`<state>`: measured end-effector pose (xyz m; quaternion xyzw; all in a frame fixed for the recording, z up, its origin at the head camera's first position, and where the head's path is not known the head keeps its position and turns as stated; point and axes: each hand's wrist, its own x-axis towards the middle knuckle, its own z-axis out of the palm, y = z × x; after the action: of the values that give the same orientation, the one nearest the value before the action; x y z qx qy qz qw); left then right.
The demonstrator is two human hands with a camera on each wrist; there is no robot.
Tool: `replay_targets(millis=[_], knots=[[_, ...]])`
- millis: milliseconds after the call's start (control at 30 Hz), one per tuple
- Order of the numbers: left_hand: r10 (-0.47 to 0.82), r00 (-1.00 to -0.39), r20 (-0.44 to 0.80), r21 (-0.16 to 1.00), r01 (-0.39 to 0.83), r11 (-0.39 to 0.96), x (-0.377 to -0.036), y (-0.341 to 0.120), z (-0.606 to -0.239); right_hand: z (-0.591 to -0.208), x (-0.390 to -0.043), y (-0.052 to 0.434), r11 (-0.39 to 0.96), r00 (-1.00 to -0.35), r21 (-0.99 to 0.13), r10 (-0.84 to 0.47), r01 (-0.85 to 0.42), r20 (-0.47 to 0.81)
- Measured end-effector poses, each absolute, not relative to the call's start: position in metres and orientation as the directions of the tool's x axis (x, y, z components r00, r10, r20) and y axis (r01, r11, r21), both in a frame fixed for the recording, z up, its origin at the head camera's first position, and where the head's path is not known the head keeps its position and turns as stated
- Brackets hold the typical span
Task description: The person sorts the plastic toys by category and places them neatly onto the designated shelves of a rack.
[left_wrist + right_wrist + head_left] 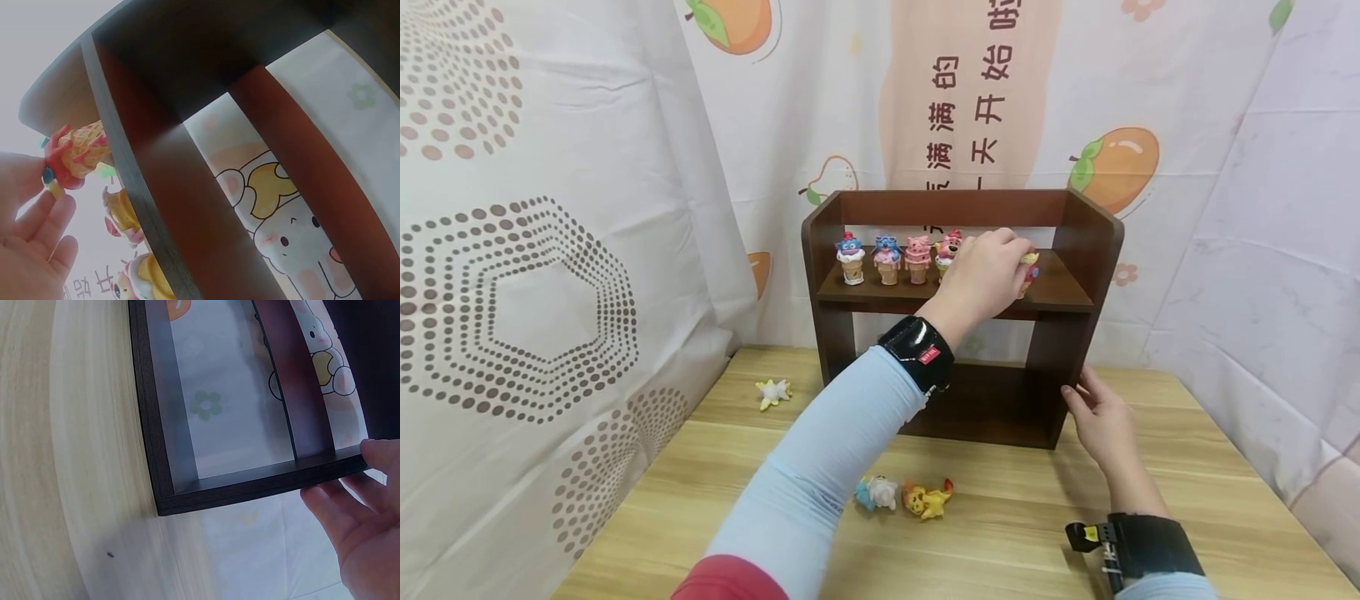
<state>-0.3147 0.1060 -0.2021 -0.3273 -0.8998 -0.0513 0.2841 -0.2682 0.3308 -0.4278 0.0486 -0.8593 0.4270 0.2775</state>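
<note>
The yellow-and-red figure [1028, 268] is up on the shelf board, pinched at the fingertips of the left hand [981, 275]. The left wrist view shows it best: figure [76, 153] sitting at the board's front edge, thumb and forefinger closed on its red base, the other fingers [47, 219] loosely spread below. From the head camera the hand hides most of it, so whether it already rests on the board or hangs just above is hard to call.

Just to the left of that hand, along the same board, stands a row of ice-cream cone figures: a pink-faced one [948, 250] right beside the knuckles, then a pink pig [917, 258], a blue one [887, 258], and a blue one with a red cap [851, 258] at the far end.

The right hand [1101, 421] is down low, well below the left, fingers fairly straight and laid against the outer side panel of the brown wooden shelf [1086, 250] near its foot; the right wrist view shows the fingertips [350, 500] touching the panel's edge, gripping nothing.

Nearer the person, below the left forearm, two figures lie on the wooden table [1015, 550]: a blue-and-white one [875, 492] and a yellow lion [928, 499] beside it. Far off to the left sits a pale yellow star-shaped figure [773, 392].
</note>
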Motion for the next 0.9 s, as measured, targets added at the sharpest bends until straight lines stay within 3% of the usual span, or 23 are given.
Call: replay_targets(millis=[567,900], knots=[[0.568,-0.587,0.577,-0.068,0.658,0.75,-0.313,0.099,-0.211,-0.428,-0.27,0.331,0.644,-0.83,-0.69,0.149,-0.331,0.537],[0.56,-0.576,0.595,-0.207,0.564,0.8,-0.317,0.105,-0.213,-0.427,-0.269,0.33,0.642,-0.825,-0.688,0.15,-0.337,0.545]])
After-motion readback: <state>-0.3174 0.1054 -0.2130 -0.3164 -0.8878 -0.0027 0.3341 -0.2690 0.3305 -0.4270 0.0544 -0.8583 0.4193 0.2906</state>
